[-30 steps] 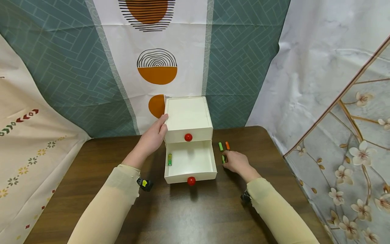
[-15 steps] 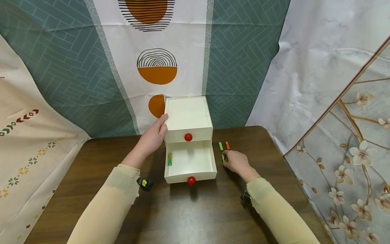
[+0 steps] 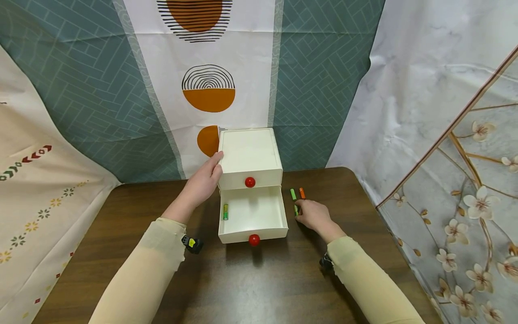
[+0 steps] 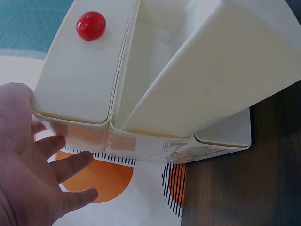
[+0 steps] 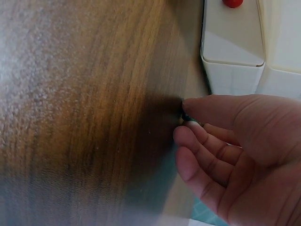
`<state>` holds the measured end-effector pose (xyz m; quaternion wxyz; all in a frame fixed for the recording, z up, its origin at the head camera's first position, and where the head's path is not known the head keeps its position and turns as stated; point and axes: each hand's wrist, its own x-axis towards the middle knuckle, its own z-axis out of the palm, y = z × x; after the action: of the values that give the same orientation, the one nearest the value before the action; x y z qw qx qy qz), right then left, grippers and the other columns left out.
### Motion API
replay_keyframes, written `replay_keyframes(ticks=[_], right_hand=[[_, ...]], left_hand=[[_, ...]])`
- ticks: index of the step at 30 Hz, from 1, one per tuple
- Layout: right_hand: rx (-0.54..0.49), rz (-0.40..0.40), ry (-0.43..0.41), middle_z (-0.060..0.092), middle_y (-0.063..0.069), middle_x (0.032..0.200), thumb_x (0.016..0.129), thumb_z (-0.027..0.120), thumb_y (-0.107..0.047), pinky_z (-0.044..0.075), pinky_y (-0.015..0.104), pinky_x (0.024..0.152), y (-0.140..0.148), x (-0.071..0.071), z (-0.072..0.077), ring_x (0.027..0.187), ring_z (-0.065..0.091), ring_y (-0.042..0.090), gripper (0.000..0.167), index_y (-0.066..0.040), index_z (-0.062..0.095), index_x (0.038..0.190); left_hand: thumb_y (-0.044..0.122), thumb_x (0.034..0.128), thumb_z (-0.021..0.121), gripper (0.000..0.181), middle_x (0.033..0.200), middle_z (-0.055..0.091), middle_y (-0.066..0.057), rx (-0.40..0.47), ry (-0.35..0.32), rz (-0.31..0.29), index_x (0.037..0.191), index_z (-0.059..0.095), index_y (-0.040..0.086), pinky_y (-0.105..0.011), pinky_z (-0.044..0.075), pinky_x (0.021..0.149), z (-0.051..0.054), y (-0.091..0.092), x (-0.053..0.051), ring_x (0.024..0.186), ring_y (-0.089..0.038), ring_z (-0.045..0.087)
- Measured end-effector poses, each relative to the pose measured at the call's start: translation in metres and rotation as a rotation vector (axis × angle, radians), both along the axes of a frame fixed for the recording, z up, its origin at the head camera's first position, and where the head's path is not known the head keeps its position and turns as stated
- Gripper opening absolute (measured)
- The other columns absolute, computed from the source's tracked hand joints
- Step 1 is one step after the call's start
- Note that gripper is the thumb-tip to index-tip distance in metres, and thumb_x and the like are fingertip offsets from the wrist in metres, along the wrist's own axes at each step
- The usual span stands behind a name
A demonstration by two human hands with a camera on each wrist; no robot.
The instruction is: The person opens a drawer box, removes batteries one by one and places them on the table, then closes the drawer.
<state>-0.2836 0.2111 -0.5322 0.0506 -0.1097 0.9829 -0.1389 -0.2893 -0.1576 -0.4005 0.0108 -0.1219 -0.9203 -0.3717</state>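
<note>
A small white drawer cabinet [image 3: 250, 148] stands at the back of the table, its lower drawer [image 3: 259, 216] pulled out. In that drawer a green battery [image 3: 225, 212] lies along the left wall. My left hand [image 3: 201, 181] rests against the cabinet's upper left side, fingers spread and fairly straight in the left wrist view. To the right of the drawer, my right hand [image 3: 314, 215] pinches a small green battery [image 3: 296, 210] at the table; the fingers hide most of it. Just beyond lie a light green battery [image 3: 293, 194] and an orange one [image 3: 302, 193].
Red round knobs mark the closed upper drawer [image 3: 250, 182] and the lower drawer front. The brown wooden table [image 3: 259, 288] runs back to a patterned cloth [image 3: 315, 90]. A floral cloth [image 3: 461, 216] hangs along the right side.
</note>
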Motion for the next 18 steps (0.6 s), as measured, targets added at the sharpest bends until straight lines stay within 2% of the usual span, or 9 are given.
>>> replay_keyframes(ticks=[4, 10, 15, 18], right_hand=[[0.015, -0.014, -0.003, 0.069, -0.004, 0.084, 0.094, 0.086, -0.018, 0.059, 0.046, 0.075, -0.0038, 0.0073, 0.0082, 0.083, 0.068, 0.019, 0.052, -0.007, 0.072, 0.143], [0.014, -0.021, 0.000, 0.069, -0.004, 0.085, 0.093, 0.087, -0.020, 0.059, 0.046, 0.075, -0.0058, 0.0105, 0.0112, 0.084, 0.068, 0.019, 0.054, -0.008, 0.072, 0.144], [0.010, -0.012, -0.004, 0.069, -0.003, 0.085, 0.094, 0.086, -0.018, 0.059, 0.046, 0.076, -0.0064, 0.0113, 0.0118, 0.085, 0.069, 0.020, 0.053, -0.006, 0.072, 0.143], [0.000, -0.008, -0.007, 0.069, -0.004, 0.084, 0.093, 0.086, -0.018, 0.059, 0.047, 0.074, -0.0035, 0.0053, 0.0054, 0.083, 0.069, 0.020, 0.053, -0.006, 0.072, 0.143]], left_hand=[[0.039, 0.1176, 0.028, 0.065, 0.183, 0.021, -0.006, -0.001, -0.001, -0.001, 0.178, 0.022, 0.017, -0.052, 0.019, 0.135, 0.0002, 0.0000, -0.0002, 0.168, -0.028, 0.022], [0.039, 0.1179, 0.028, 0.065, 0.183, 0.020, -0.005, 0.005, -0.002, -0.005, 0.178, 0.022, 0.017, -0.052, 0.018, 0.135, -0.0003, -0.0005, -0.0001, 0.168, -0.028, 0.021], [0.040, 0.1179, 0.027, 0.065, 0.183, 0.020, -0.004, 0.005, 0.000, -0.007, 0.179, 0.022, 0.018, -0.052, 0.018, 0.135, -0.0016, -0.0012, -0.0011, 0.168, -0.027, 0.020], [0.040, 0.1178, 0.027, 0.065, 0.183, 0.020, -0.004, 0.005, 0.000, -0.006, 0.179, 0.022, 0.018, -0.052, 0.018, 0.135, -0.0021, -0.0013, -0.0013, 0.168, -0.027, 0.020]])
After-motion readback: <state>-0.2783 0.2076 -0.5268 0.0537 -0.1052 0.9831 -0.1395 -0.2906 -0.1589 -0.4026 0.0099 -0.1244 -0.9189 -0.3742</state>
